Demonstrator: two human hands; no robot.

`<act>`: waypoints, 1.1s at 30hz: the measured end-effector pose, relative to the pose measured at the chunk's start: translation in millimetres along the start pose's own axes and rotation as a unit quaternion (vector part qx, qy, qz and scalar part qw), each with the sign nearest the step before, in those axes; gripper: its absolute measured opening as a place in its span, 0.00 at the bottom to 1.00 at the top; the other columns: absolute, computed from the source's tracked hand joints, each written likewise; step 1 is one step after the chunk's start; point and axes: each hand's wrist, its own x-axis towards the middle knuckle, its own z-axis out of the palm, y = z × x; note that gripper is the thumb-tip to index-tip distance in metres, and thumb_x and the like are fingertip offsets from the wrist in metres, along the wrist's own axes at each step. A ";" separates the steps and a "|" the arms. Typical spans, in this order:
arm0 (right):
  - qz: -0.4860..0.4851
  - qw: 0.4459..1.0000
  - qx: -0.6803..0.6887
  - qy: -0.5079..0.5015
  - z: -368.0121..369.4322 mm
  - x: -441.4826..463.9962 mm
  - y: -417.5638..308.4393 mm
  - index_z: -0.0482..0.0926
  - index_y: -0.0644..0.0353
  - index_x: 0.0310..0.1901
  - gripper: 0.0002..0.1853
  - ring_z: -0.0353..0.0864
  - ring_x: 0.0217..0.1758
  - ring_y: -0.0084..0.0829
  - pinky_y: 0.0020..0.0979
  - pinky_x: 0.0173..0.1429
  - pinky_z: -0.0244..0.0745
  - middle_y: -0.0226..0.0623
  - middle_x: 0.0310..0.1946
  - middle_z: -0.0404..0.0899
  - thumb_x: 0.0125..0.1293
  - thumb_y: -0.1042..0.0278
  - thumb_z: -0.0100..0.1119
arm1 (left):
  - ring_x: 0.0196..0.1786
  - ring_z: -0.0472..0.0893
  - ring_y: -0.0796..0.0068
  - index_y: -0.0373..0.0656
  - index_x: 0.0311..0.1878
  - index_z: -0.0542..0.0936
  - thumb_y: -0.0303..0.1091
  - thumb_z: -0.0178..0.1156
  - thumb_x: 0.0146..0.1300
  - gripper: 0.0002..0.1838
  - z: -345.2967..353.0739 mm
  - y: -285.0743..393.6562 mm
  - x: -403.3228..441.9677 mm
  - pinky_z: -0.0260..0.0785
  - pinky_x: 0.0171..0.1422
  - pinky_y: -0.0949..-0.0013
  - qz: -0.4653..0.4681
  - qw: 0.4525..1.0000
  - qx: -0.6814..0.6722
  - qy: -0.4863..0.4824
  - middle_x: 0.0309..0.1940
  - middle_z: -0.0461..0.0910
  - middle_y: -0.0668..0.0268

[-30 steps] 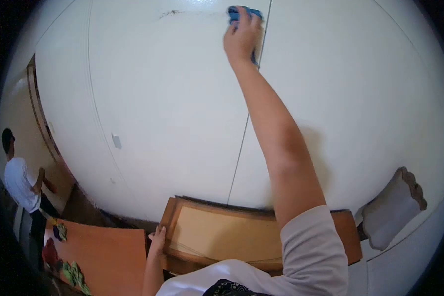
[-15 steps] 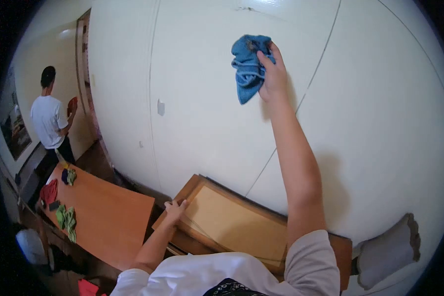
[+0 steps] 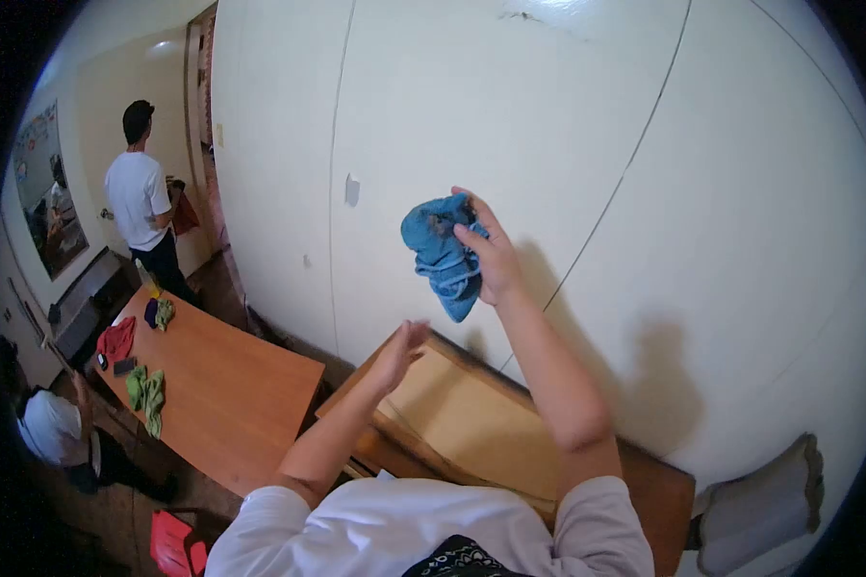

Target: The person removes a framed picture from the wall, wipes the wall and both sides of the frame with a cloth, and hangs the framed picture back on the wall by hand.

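A crumpled blue cloth (image 3: 441, 248) with a dark smudge near its top is gripped in my right hand (image 3: 491, 252), raised in front of the white wall (image 3: 433, 115). Its lower end hangs down in a point. My left hand (image 3: 403, 356) is lifted lower and to the left, fingers apart, slightly blurred, with nothing in it. Below both hands, a wooden board with a pale yellowish panel (image 3: 471, 423) leans near the wall.
An orange-brown table (image 3: 231, 385) at left bears green cloths (image 3: 146, 394), a red cloth (image 3: 116, 339) and a bottle (image 3: 147, 279). One person (image 3: 140, 197) stands by the door; another (image 3: 58, 428) is at lower left. A red chair (image 3: 176, 544) and grey chair back (image 3: 760, 510) flank me.
My right hand has come down and left with the blue cloth. My left hand has let go of the board's edge and risen toward the cloth. The view has shifted slightly.
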 end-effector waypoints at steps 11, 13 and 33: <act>-0.085 0.879 -0.462 0.084 -3.5 -21.7 57.5 0.71 0.55 0.58 0.21 0.70 0.57 0.36 0.31 0.61 0.64 0.42 0.52 0.73 0.63 0.81 0.47 | 0.54 0.68 0.66 0.47 0.67 0.60 0.65 0.33 0.65 0.37 46.9 124.5 -32.6 0.64 0.55 0.61 0.098 0.955 -0.275 -0.044 0.56 0.67 0.66; -0.152 0.847 -0.509 0.033 -2.9 -25.2 62.0 0.70 0.53 0.59 0.20 0.67 0.60 0.45 0.35 0.62 0.63 0.49 0.56 0.67 0.64 0.73 0.49 | 0.57 0.66 0.66 0.47 0.67 0.59 0.65 0.32 0.65 0.37 49.2 121.4 -35.8 0.62 0.57 0.63 0.106 0.963 -0.244 -0.035 0.56 0.66 0.66; -0.486 0.466 -0.546 0.499 -58.9 4.3 -248.2 0.66 0.46 0.61 0.23 0.66 0.60 0.41 0.39 0.63 0.62 0.42 0.59 0.63 0.64 0.71 0.49 | 0.66 0.57 0.43 0.39 0.67 0.58 0.53 0.39 0.68 0.32 -261.6 -95.7 -66.1 0.45 0.71 0.54 -0.033 0.774 0.593 0.218 0.63 0.58 0.43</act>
